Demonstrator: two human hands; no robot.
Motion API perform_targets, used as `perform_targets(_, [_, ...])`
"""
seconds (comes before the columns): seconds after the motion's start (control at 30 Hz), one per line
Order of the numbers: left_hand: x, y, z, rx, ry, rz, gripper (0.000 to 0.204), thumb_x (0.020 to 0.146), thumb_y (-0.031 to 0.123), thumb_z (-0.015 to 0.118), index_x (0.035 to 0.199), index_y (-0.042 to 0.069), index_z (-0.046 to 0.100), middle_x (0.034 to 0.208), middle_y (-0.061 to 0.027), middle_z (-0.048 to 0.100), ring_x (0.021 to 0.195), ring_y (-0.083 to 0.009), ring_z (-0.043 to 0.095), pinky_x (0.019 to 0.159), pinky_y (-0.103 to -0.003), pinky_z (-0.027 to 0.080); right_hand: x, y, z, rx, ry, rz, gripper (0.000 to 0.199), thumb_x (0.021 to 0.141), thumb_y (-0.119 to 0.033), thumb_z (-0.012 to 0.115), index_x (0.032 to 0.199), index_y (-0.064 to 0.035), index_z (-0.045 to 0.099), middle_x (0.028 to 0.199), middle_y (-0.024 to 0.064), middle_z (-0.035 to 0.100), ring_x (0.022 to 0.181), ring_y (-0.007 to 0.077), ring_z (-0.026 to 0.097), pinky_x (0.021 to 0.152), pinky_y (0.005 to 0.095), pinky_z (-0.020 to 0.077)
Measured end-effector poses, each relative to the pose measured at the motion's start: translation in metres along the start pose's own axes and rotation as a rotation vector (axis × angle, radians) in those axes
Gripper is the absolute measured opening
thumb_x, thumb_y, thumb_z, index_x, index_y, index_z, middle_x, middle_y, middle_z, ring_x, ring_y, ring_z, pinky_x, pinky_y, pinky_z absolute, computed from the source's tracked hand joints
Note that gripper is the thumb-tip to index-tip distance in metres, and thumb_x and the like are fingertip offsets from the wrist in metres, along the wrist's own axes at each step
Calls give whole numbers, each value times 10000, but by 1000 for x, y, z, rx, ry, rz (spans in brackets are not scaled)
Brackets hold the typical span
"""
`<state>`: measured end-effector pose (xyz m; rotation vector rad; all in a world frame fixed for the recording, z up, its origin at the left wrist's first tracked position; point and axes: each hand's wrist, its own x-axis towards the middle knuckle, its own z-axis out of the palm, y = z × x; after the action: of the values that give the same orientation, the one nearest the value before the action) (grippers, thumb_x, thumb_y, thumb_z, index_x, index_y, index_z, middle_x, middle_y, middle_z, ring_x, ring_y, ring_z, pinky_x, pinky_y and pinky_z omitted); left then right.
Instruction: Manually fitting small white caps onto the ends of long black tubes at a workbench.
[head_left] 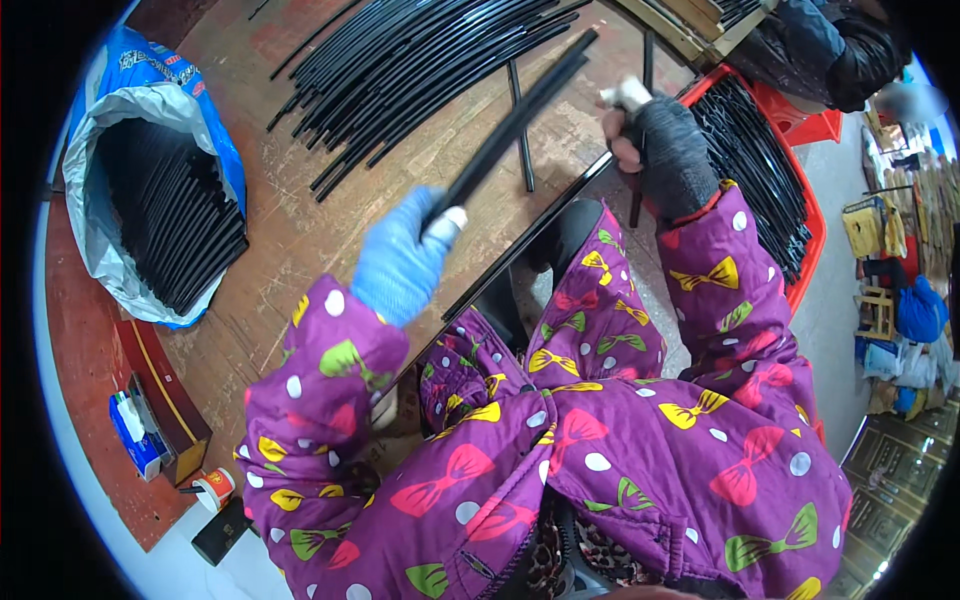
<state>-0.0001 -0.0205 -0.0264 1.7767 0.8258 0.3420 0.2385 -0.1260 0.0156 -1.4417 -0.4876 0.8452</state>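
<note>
Blue-knit left hand point(402, 252) clasps slim black rods point(516, 122); I cannot tell the grip of dark-gloved right hand point(672, 155)

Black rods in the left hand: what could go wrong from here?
The black rods in the left hand have uneven ends, so one might slip out if the grip loosens. The loose pile spreads across the table, so a knock could scatter it. The right sleeve sits close to the red crate and might catch the rods inside.
</note>
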Motion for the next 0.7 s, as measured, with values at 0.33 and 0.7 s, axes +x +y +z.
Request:
perform_targets(0.33, [125,-7,-20,889,346,36,311,823,287,551,1083,118,526,1023,-139,566,954,-294,545,807,-397,429,33,24,55,-1484,-242,-27,352,728,-344,569,872,-28,622,806,189,607,782,349,583,687,407,457])
perform_targets(0.7, [153,-40,13,833,471,562,241,774,148,597,1014,118,602,1010,-116,531,937,-284,496,808,-371,418,51,5,-32,-1598,-79,-62,320,677,-284,579,797,9,626,781,209,606,779,342,592,717,401,458])
